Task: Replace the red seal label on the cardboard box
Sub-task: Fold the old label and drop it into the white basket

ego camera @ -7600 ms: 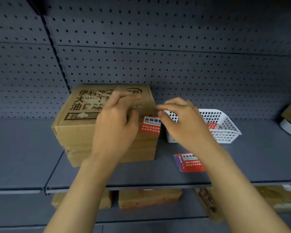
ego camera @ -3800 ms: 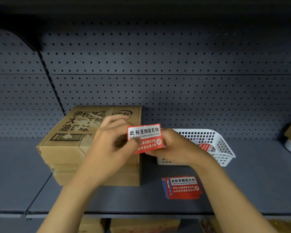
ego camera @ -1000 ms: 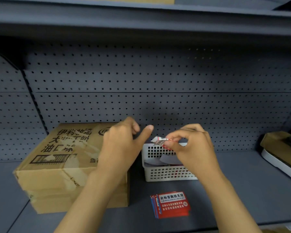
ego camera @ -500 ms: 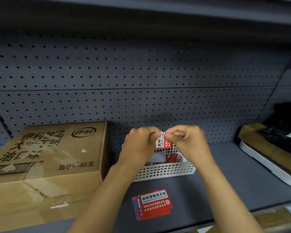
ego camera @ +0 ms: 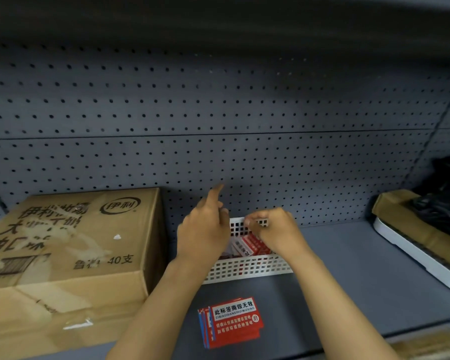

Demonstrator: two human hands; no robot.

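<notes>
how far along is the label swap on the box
Done: no red seal shows on the cardboard box. In hand: both hands, left and right, are over the white basket holding crumpled labels. Left: take one from the fresh label stack and stick it on.

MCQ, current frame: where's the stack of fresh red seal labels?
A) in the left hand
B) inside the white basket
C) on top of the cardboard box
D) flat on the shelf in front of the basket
D: the stack of red labels lies flat on the grey shelf, nearer the camera than the white basket, between the forearms and touching neither hand.
</notes>
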